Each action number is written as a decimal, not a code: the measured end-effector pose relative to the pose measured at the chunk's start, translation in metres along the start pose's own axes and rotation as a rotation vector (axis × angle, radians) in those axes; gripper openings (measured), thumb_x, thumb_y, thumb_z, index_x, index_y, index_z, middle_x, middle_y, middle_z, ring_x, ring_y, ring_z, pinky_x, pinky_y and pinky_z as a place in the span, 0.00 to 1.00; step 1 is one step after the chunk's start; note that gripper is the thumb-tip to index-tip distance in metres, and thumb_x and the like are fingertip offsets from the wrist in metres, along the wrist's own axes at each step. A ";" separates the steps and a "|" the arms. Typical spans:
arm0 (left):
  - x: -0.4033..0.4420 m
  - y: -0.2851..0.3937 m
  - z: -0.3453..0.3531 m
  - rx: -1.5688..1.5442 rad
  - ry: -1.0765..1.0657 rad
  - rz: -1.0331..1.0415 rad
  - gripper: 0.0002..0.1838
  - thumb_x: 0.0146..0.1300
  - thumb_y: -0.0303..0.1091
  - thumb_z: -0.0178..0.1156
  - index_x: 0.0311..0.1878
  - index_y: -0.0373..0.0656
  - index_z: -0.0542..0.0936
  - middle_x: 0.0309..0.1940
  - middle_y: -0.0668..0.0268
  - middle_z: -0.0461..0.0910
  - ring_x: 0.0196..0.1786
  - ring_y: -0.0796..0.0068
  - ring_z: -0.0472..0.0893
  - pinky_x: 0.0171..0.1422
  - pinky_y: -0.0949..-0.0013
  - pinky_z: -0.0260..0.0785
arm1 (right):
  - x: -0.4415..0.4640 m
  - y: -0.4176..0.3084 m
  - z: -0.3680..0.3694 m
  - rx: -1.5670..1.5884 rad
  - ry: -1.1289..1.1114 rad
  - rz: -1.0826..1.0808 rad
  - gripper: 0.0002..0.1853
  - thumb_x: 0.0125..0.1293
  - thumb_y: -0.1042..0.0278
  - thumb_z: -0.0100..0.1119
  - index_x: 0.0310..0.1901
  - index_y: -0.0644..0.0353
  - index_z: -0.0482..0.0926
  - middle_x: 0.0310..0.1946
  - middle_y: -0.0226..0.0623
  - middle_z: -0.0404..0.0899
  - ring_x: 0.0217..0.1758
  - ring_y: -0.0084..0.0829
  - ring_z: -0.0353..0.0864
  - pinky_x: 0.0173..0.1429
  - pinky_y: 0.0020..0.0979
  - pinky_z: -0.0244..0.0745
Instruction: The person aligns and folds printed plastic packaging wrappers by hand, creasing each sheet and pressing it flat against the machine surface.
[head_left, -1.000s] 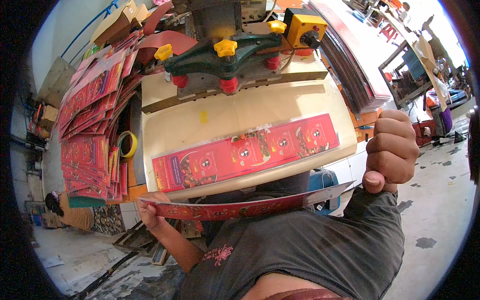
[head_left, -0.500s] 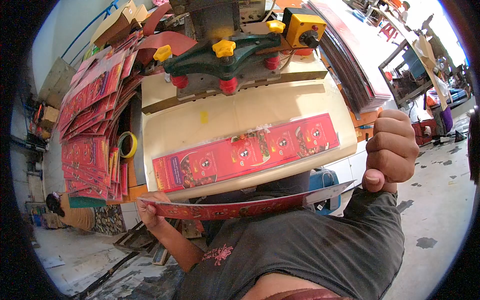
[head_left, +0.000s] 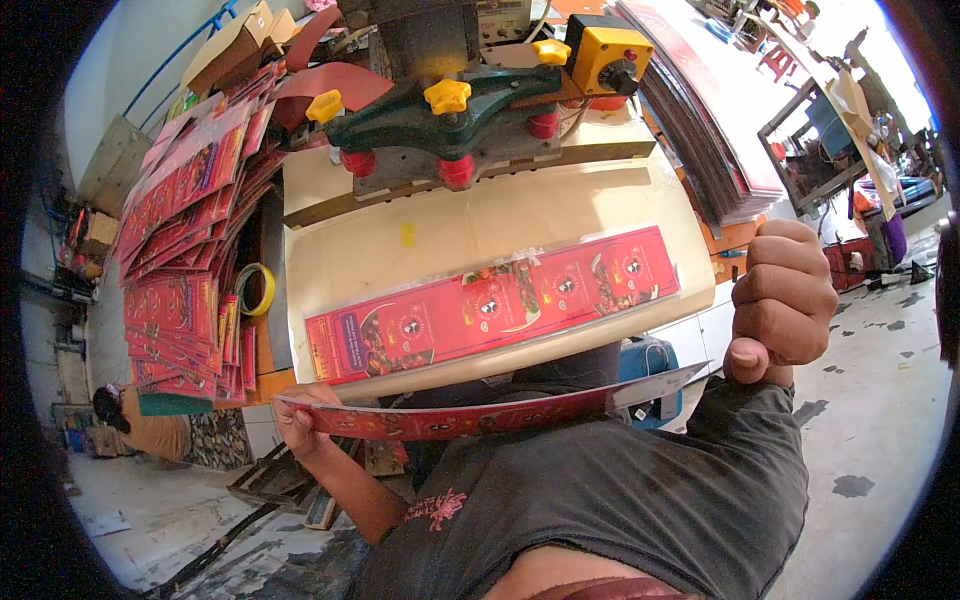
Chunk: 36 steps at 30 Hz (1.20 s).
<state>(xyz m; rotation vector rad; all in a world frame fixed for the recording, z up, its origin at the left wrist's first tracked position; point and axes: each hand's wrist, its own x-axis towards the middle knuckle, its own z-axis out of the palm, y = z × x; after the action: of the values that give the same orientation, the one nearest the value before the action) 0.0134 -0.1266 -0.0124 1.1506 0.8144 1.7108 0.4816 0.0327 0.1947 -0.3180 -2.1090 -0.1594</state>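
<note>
My left hand grips the left end of a long red printed sheet, fingers and thumb closed on it. I see the sheet nearly edge-on, in front of my dark shirt, its pale far end stopping short of my other hand. Raised at the right, my right hand is clenched in a fist, and no object shows in it. A second red printed strip with food pictures lies slantwise on the cream-coloured press bed, beyond the held sheet.
Over the bed stands a dark green press head with yellow knobs and a yellow control box. Red printed sheets pile up at the left beside a yellow tape roll. Flat boards are stacked at the right. Another person is at far left.
</note>
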 end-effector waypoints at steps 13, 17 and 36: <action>-0.001 -0.001 0.000 0.018 0.031 0.003 0.22 0.64 0.46 0.67 0.28 0.33 0.84 0.21 0.56 0.81 0.22 0.66 0.79 0.25 0.66 0.69 | -0.001 -0.002 0.000 -0.001 -0.031 0.007 0.32 0.64 0.43 0.62 0.12 0.54 0.59 0.11 0.26 0.60 0.13 0.26 0.60 0.22 0.32 0.52; -0.004 -0.002 -0.002 0.011 0.049 -0.006 0.22 0.63 0.47 0.68 0.28 0.33 0.83 0.21 0.56 0.80 0.22 0.67 0.79 0.25 0.66 0.69 | -0.002 -0.002 0.002 -0.016 0.014 0.018 0.33 0.64 0.43 0.62 0.12 0.54 0.59 0.11 0.26 0.60 0.13 0.27 0.60 0.22 0.32 0.54; -0.008 0.000 -0.004 0.030 0.050 -0.022 0.23 0.62 0.49 0.70 0.28 0.34 0.84 0.23 0.53 0.81 0.23 0.65 0.80 0.26 0.65 0.72 | -0.002 -0.004 -0.001 -0.007 -0.001 -0.004 0.32 0.63 0.43 0.62 0.12 0.54 0.59 0.11 0.26 0.60 0.13 0.26 0.59 0.20 0.31 0.48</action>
<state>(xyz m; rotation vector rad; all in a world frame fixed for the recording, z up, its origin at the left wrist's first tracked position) 0.0113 -0.1343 -0.0170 1.1193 0.8834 1.7203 0.4816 0.0284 0.1938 -0.3177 -2.1104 -0.1690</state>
